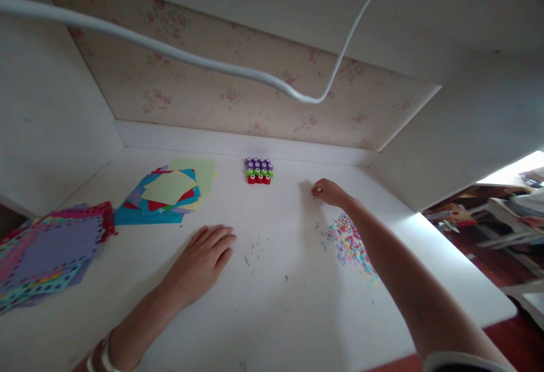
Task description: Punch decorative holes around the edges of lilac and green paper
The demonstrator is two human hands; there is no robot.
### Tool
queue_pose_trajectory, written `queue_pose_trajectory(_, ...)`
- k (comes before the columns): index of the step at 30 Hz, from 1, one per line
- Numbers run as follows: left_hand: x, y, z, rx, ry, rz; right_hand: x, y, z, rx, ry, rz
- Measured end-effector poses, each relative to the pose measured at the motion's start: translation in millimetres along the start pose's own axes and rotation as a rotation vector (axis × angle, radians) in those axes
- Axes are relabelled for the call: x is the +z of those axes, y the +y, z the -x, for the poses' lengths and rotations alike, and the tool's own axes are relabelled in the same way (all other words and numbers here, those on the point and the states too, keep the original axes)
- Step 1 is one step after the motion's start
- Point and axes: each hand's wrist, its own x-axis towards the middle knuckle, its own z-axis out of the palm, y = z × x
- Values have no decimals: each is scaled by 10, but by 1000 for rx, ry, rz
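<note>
My left hand (203,259) lies flat on the white desk (272,281), palm down, fingers stretched out and holding nothing. My right hand (326,192) reaches far forward on the desk, fingers pinched together near the surface; what they hold, if anything, is too small to see. A scatter of tiny coloured paper bits (349,243) lies beside my right forearm. A block of small craft punches (259,170) in purple, green and red stands near the back of the desk, left of my right hand.
A stack of plain coloured paper squares (168,196) lies at the left. Punched paper sheets (46,253) hang over the left edge. A white cable (178,55) crosses overhead. Side walls enclose the desk; other furniture stands at the far right.
</note>
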Motion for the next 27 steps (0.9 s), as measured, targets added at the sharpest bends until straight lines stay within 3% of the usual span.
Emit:
queue_pose_trajectory(19,-13,10,3,-2,24,37,44,-55,209,-67,16,-74)
queue_pose_trajectory(22,-20,13,1,3,24,41,-52,-78,243,-76,48,-114)
queue_pose_trajectory(27,-14,16,1,8,27,22,-421,-51,316,-9,200,-194)
